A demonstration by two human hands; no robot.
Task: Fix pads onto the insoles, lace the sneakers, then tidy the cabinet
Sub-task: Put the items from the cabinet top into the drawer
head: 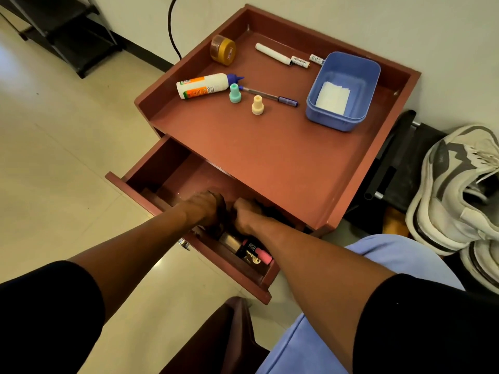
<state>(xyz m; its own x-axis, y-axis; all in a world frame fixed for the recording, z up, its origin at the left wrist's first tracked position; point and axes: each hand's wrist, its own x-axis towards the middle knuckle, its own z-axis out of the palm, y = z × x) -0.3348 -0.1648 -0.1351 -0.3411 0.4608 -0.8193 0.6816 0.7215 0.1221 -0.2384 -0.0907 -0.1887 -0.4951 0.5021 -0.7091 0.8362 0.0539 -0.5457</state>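
- Your left hand point(206, 209) is down in the open drawer point(189, 182), knuckles up, fingers curled downward onto something dark; what they hold, I cannot tell
- Your right hand point(247, 215) sits just beside it, touching or nearly so, fingers also curled under and hidden in shadow, so whether they pinch anything I cannot tell
- The drawer is pulled out toward you from the cabinet point(270, 163); its far left part shows bare floor, its near right corner holds a pink-capped tube point(263, 256), a dark box with lettering point(249, 248) and a small gold key point(255, 261)
- On the cabinet top, far left, a gold-lidded jar point(223, 49) lies on its side
- Nearer, a white glue bottle point(204, 85) with a blue nozzle lies flat, pointing right
- Just right of the nozzle stand a green cap point(234, 93) and, nearer you, a cream cap point(257, 105), both upright, with a pen point(270, 96) lying between them
- At the far edge a white marker point(274, 54) lies flat, with a battery point(300, 61) at its right end and a second battery point(316, 59) against the tub
- The blue tub point(348, 63) stands at the right of the top, with white folded pads point(332, 98) inside
- The sneakers point(456, 190) lie well right of the cabinet, on the floor by the wall, one partly over the other, grey and white
- A black cable point(171, 31) runs down the wall behind the cabinet, and a black rack point(67, 31) stands far left
- Your black sleeves point(48, 314) end above the elbows
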